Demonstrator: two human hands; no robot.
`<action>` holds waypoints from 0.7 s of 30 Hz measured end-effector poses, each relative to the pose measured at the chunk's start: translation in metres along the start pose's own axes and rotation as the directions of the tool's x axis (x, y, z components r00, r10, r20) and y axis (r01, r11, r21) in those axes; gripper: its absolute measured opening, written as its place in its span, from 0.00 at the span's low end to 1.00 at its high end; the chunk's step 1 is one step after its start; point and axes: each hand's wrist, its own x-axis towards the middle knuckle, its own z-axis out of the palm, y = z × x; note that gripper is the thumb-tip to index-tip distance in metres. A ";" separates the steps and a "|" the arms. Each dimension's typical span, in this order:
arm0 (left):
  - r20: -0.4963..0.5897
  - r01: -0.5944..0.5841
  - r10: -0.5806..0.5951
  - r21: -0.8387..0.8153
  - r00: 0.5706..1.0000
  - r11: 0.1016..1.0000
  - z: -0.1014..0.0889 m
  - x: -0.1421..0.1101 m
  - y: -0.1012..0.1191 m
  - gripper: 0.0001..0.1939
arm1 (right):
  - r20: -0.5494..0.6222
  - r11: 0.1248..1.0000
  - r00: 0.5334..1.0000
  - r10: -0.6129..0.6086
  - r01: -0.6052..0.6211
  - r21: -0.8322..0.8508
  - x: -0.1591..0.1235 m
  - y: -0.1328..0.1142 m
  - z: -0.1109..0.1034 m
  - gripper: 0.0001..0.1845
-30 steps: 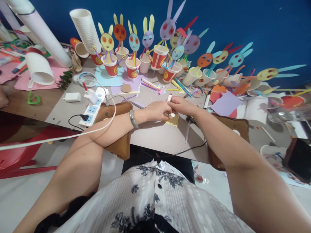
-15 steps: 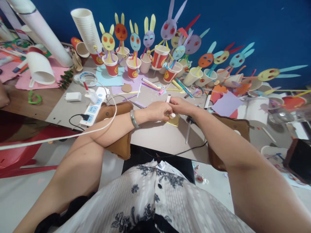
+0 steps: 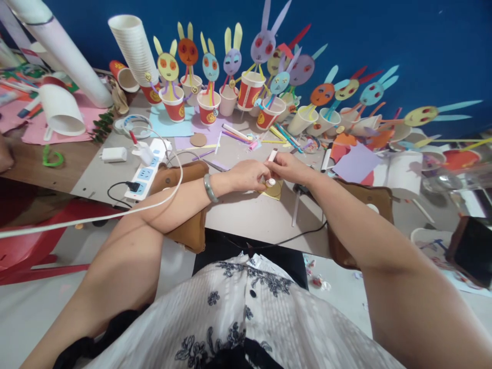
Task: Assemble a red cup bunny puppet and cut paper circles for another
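Both hands meet over the middle of the grey table [image 3: 246,215]. My left hand [image 3: 248,175] is curled closed, its fingers pressing a small piece I cannot make out onto a brown paper disc [image 3: 273,189] that lies on a yellow sheet. My right hand [image 3: 286,166] is closed around a white pen-like stick [image 3: 271,155], whose top points up and away. A pale green bangle [image 3: 209,187] sits on my left wrist. Each forearm lies on a brown cushion [image 3: 192,225].
A row of paper-cup rabbits [image 3: 209,82] lines the back against a blue wall. A stack of white cups [image 3: 134,46], a white power strip [image 3: 148,169], a charger [image 3: 113,154], loose paper strips and coloured sheets [image 3: 355,164] surround the hands. A white cable [image 3: 77,220] crosses my left arm.
The white stick in my right hand has tilted slightly to the right. Both hands stay pressed together over the disc; the view shifted a little.
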 end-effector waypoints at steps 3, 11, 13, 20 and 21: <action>-0.004 -0.002 0.002 -0.015 1.000 1.000 0.001 0.000 -0.002 0.12 | -0.005 1.000 1.000 0.010 -0.010 -0.011 -0.004 0.002 -0.001 0.24; -0.019 0.025 -0.025 -0.017 1.000 1.000 0.002 0.000 -0.003 0.09 | -0.062 0.995 0.996 0.069 -0.065 0.074 -0.018 0.002 0.001 0.24; -0.014 0.031 -0.031 -0.029 0.999 0.999 0.001 -0.001 -0.001 0.09 | -0.079 0.994 0.994 0.077 -0.071 0.081 -0.024 0.001 0.001 0.23; 0.036 0.059 -0.057 -0.053 0.998 0.997 -0.004 -0.002 0.004 0.14 | -0.333 0.941 0.927 0.175 -0.058 0.333 -0.050 0.007 -0.003 0.24; 0.041 0.067 -0.064 -0.070 0.997 0.995 -0.004 -0.002 0.004 0.14 | -0.410 0.917 0.890 0.199 -0.021 0.398 -0.055 0.007 -0.003 0.24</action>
